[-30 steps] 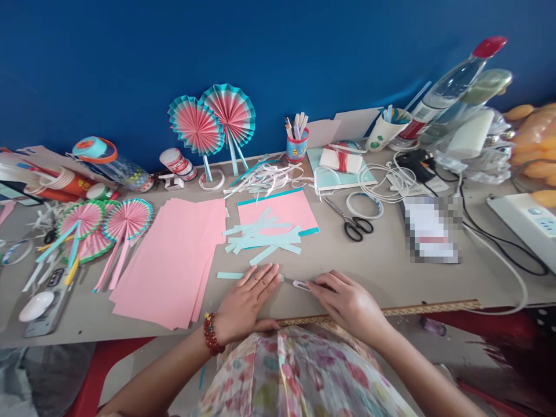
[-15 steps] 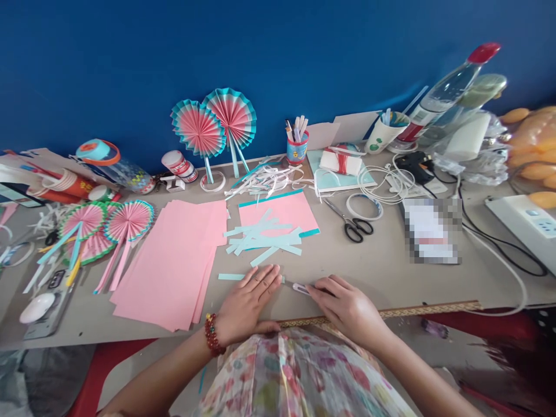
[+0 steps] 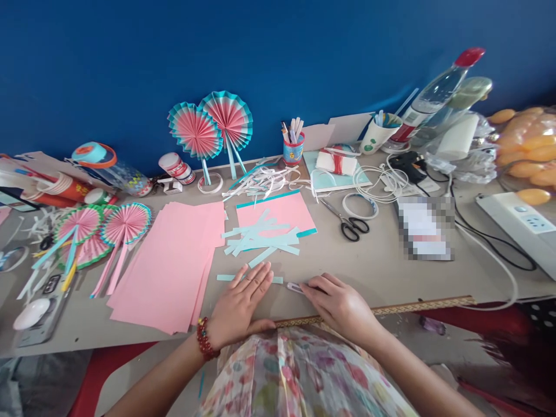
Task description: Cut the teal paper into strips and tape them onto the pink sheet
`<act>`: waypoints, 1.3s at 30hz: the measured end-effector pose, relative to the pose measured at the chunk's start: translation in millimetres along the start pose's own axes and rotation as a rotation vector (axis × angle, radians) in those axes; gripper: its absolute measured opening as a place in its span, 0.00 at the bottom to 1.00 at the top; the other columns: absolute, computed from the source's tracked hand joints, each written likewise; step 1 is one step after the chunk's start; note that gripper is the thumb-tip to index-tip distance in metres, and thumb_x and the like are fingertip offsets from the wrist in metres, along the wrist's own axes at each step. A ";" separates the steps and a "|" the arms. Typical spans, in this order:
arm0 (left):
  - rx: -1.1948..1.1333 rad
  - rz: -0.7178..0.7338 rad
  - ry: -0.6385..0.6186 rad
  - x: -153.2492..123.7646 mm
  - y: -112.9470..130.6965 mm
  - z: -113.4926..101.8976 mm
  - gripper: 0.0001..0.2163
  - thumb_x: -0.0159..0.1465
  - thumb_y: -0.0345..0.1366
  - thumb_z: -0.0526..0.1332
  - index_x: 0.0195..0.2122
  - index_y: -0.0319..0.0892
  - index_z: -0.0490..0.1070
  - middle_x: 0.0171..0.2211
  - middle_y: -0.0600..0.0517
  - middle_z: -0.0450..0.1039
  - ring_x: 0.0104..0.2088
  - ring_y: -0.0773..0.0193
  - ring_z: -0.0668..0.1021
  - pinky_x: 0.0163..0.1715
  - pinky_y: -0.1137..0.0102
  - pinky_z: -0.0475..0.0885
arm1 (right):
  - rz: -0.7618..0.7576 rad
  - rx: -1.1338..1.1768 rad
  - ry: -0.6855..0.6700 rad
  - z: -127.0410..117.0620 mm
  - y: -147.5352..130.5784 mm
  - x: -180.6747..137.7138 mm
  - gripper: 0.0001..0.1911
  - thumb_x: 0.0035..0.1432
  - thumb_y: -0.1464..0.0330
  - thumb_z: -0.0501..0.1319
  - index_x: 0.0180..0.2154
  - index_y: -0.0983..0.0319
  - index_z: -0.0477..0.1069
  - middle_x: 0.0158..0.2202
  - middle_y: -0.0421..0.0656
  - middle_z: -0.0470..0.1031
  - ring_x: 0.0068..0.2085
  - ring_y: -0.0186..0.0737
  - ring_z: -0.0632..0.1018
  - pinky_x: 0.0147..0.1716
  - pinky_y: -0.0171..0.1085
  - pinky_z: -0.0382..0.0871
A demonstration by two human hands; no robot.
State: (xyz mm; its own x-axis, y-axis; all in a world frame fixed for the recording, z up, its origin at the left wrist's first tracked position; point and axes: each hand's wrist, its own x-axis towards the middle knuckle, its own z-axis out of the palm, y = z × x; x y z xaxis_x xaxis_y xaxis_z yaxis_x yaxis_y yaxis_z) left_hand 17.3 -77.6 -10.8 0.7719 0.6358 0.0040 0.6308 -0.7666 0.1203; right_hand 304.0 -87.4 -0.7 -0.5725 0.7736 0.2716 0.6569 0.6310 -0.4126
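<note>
My left hand [image 3: 241, 300] lies flat, fingers together, pressing down a thin light-blue paper strip [image 3: 226, 278] near the table's front edge. My right hand [image 3: 336, 304] is closed on a small pale tool [image 3: 295, 287], its tip resting on the strip beside my left fingertips. Just behind the strip lies a heap of cut light-blue strips [image 3: 260, 238] on a pink sheet [image 3: 278, 211]. A stack of pink paper [image 3: 174, 260] lies to the left of my left hand.
Finished pink-and-teal paper fans lie at the left [image 3: 104, 229] and stand against the blue wall [image 3: 211, 124]. Black scissors [image 3: 350, 223], a tape ring [image 3: 358, 204], a pen cup [image 3: 293, 147], cables, bottles and a power strip [image 3: 519, 223] crowd the right.
Both hands stay on the strip and the tool; only the view has shifted slightly to the right and down.
</note>
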 end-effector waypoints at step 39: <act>0.024 -0.007 -0.035 -1.1 0.9 3.6 0.48 0.63 0.69 0.43 0.72 0.35 0.43 0.72 0.42 0.44 0.71 0.50 0.49 0.69 0.53 0.40 | 0.046 0.028 0.021 9.0 -10.6 -0.5 0.14 0.68 0.74 0.51 0.47 0.63 0.75 0.37 0.47 0.76 0.38 0.39 0.75 0.38 0.36 0.74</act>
State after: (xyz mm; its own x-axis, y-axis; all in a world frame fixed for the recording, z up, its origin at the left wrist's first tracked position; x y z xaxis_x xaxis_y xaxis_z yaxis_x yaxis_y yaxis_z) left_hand 17.3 -79.3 -14.2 0.7697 0.6377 -0.0310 0.6373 -0.7645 0.0963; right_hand 292.9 -95.0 -4.3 -0.5315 0.8027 0.2704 0.6677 0.5935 -0.4493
